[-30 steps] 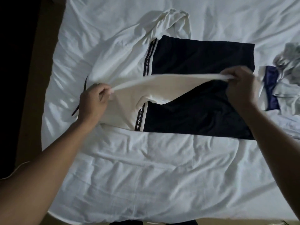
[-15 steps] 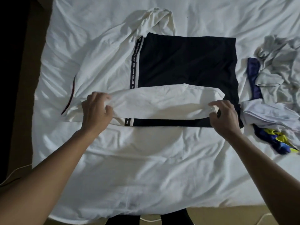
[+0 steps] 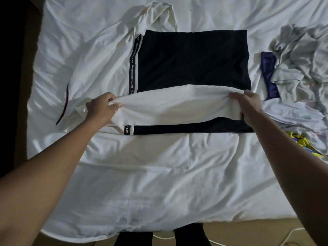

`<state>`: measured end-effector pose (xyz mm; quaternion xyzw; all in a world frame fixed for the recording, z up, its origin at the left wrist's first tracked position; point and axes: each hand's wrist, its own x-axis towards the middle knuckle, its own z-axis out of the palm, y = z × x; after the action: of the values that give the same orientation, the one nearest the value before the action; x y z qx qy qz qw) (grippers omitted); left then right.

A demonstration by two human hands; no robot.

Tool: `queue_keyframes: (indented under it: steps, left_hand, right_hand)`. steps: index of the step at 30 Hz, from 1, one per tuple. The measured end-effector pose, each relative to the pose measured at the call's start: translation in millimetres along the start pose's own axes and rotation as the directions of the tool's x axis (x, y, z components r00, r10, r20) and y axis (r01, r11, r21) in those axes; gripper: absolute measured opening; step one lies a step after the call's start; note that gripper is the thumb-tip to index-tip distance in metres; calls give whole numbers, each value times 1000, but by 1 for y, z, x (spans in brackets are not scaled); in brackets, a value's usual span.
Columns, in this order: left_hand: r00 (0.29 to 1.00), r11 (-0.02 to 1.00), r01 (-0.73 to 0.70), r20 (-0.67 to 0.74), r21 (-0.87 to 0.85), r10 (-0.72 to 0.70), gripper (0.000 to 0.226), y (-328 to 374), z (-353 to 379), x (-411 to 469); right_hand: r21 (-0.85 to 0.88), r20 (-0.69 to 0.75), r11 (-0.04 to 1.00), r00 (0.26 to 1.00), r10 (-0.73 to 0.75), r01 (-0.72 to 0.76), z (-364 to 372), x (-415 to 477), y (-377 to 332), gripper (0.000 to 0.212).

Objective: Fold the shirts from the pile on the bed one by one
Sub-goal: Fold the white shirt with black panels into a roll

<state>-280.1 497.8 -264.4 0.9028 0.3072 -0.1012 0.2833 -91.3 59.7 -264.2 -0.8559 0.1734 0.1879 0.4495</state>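
Observation:
A black and white shirt [image 3: 193, 57] lies spread on the bed, its white upper part to the left and a lettered stripe between the two colours. Its near white sleeve [image 3: 174, 105] stretches across the black body. My left hand [image 3: 102, 108] pinches the sleeve's shoulder end. My right hand [image 3: 248, 106] grips the cuff end at the shirt's right edge. The far sleeve [image 3: 159, 15] lies bunched at the top. A pile of shirts [image 3: 301, 68] sits at the right.
The white bedsheet [image 3: 159, 174] is wrinkled and covers the whole bed. The bed's near edge runs along the bottom, with floor and a white cable [image 3: 287, 235] below it. Dark floor lies left of the bed.
Both hands brought the raised sleeve down toward me and laid it across the shirt's lower half. Since then the sleeve's far edge has shifted slightly up over the black body.

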Motion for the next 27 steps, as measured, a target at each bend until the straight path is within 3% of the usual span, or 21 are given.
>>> queue_keyframes:
  steps: [3, 6, 9, 11, 14, 15, 18, 21, 24, 27]
  left_hand:
    - [998, 1000, -8, -62, -7, 8, 23, -2, 4, -5]
    - [999, 995, 27, 19, 92, -29, 36, -4, 7, -8]
    - [996, 984, 35, 69, 175, -48, 40, -5, 5, -8]
    - [994, 962, 23, 100, 271, -51, 35, -7, 3, -6]
    - [994, 931, -5, 105, 364, -35, 25, -5, -1, -4]
    - [997, 929, -10, 79, 370, -20, 23, -3, -2, -4]
    - [999, 925, -16, -29, 379, 30, 23, 1, 0, -5]
    - [994, 937, 1, -105, 349, 38, 39, 8, 7, -11]
    - [971, 943, -107, -169, 316, 167, 48, 35, 26, -21]
    - [916, 909, -335, -142, 247, 376, 33, 73, 54, -26]
  right_hand:
    - [60, 2, 997, 999, -41, 41, -12, -2, -2, 21]
    - [-148, 182, 982, 980, -86, 113, -20, -6, 12, 23]
    - [-479, 384, 840, 921, -62, 256, -35, -1, 26, 36]
    - [-599, 453, 740, 892, 0, 304, -44, 8, 29, 39]
    - [-758, 505, 502, 861, 50, 416, -52, 19, 28, 25]
    - [-764, 498, 490, 866, 35, 419, -54, 22, 25, 24]
    - [-648, 439, 674, 897, -51, 355, -59, 30, 15, 25]
    - [-533, 364, 796, 927, -92, 288, -57, 31, 12, 28]
    - [-338, 335, 940, 938, 83, 38, -63, 25, 12, 40]
    - [-239, 345, 961, 912, 222, -143, -72, 24, 15, 49]
